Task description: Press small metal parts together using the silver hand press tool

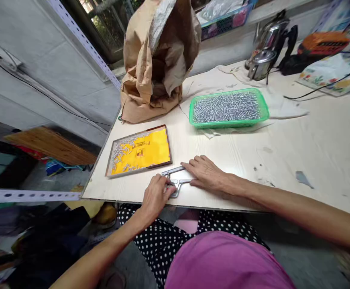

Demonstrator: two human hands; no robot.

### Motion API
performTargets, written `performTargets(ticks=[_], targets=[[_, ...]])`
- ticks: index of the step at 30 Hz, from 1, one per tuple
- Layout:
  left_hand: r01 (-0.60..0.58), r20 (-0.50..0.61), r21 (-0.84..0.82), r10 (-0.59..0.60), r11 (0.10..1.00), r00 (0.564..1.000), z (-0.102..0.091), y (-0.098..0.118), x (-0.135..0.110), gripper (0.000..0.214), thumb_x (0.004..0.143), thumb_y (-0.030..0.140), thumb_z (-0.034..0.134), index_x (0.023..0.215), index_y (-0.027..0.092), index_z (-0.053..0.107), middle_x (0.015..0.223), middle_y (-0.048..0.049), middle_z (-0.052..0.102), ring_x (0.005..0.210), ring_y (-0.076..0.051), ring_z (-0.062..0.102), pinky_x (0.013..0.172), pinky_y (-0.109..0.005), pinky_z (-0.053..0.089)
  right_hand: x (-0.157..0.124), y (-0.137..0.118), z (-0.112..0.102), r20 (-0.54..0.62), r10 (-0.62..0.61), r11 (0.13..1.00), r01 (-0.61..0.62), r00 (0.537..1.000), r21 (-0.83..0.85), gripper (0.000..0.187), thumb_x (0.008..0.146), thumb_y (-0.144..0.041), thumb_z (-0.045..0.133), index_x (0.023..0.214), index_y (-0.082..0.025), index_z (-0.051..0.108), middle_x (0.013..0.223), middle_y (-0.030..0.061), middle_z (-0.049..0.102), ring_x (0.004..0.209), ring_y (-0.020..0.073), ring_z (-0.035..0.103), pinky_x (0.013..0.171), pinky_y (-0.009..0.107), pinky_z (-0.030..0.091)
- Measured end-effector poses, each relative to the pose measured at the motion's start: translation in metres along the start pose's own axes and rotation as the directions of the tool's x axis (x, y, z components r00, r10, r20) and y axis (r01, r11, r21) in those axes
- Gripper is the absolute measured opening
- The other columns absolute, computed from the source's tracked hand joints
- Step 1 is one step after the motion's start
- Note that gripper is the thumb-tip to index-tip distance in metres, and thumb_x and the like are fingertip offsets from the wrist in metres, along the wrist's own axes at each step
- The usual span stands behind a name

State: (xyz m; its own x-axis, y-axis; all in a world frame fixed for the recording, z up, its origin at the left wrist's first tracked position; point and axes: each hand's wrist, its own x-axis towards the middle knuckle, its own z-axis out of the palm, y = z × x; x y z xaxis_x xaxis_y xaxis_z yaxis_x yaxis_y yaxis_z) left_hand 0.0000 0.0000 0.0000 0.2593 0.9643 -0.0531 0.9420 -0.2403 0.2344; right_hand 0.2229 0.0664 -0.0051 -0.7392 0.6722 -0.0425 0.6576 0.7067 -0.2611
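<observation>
A small metal bracket (175,178) lies flat near the front edge of the pale table (298,160). My left hand (155,196) has its fingers curled and pinched on the bracket's left end. My right hand (205,173) lies flat over the bracket's right end, fingers stretched out and pressing it down. Just beyond the hands sits a yellow-lined tray (140,151) with several small metal pins gathered along its left side. Further back a green plastic basket (228,108) is filled with many of the same silvery pins.
A crumpled brown paper sack (158,60) stands at the table's back left. A steel kettle (268,44), black cables (322,90) and printed packaging (331,72) crowd the back right. White cloth (280,104) lies under the basket. The table edge runs close to my lap.
</observation>
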Motion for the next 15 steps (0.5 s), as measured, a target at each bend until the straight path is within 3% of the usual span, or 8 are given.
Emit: performTargets(ticks=[3, 6, 9, 15], targets=[[-0.223, 0.01, -0.017, 0.223, 0.975, 0.975, 0.008, 0.013, 0.025, 0.042, 0.087, 0.033, 0.065, 0.124, 0.019, 0.051, 0.126, -0.0122, 0.057, 0.118, -0.028, 0.051, 0.096, -0.045, 0.046, -0.003, 0.0, 0.004, -0.039, -0.01, 1.0, 0.011, 0.999, 0.027, 0.07, 0.081, -0.035, 0.072, 0.138, -0.008, 0.043, 0.116, 0.0166, 0.062, 0.104, 0.0309, 0.053, 0.088, 0.042, 0.043], [-0.36, 0.117, -0.044, 0.362, 0.932, 0.925, 0.011, 0.017, 0.047, 0.059, 0.086, 0.035, 0.066, 0.136, 0.018, 0.04, 0.138, -0.0151, 0.051, 0.125, -0.028, 0.047, 0.102, -0.045, 0.041, -0.008, 0.002, 0.007, -0.059, 0.022, 0.998, -0.018, 0.998, 0.061, 0.08, 0.075, -0.041, 0.076, 0.138, -0.005, 0.042, 0.119, 0.0192, 0.06, 0.106, 0.0315, 0.052, 0.087, 0.041, 0.043], [-0.402, 0.223, -0.033, 0.399, 0.915, 0.89, 0.008, 0.017, 0.06, 0.06, 0.086, 0.038, 0.066, 0.135, 0.014, 0.042, 0.131, -0.016, 0.055, 0.118, -0.028, 0.051, 0.099, -0.043, 0.043, -0.013, 0.006, 0.008, -0.026, 0.08, 0.995, -0.078, 0.996, 0.066, 0.075, 0.071, -0.043, 0.079, 0.128, -0.004, 0.051, 0.117, 0.0204, 0.058, 0.104, 0.0318, 0.052, 0.086, 0.041, 0.044], [-0.438, 0.277, 0.02, 0.416, 0.899, 0.866, 0.004, 0.028, 0.067, 0.04, 0.091, 0.037, 0.06, 0.121, 0.011, 0.054, 0.11, -0.0115, 0.06, 0.102, -0.024, 0.052, 0.089, -0.036, 0.045, -0.018, 0.009, 0.008, -0.036, 0.039, 0.996, -0.036, 0.999, 0.076, 0.031, 0.083, -0.033, 0.07, 0.104, -0.012, 0.062, 0.101, 0.0128, 0.06, 0.093, 0.0251, 0.053, 0.08, 0.037, 0.046]])
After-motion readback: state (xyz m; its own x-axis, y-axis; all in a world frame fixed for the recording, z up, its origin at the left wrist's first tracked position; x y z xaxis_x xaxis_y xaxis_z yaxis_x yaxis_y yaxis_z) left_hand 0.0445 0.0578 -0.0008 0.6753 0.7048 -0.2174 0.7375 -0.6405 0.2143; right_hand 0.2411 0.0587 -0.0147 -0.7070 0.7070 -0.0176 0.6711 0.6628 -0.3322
